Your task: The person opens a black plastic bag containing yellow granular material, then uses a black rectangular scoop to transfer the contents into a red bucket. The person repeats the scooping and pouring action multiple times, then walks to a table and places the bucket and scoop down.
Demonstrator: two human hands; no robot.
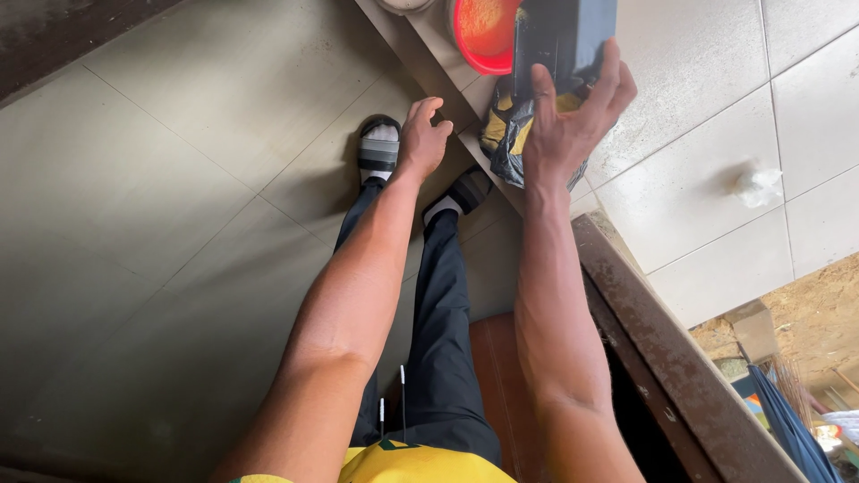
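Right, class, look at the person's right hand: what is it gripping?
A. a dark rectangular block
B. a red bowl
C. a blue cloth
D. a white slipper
A: the right hand has its fingers wrapped around a dark rectangular block, held above a black and yellow bag, while the red bowl sits untouched on the ledge and the left hand holds nothing.

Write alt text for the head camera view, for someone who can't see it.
Seen from above, a person's right hand holds a dark rectangular block over a black and yellow bag on a tiled ledge, beside a red bowl. The left hand hangs loosely curled, holding nothing, above sandalled feet on a grey tiled floor.
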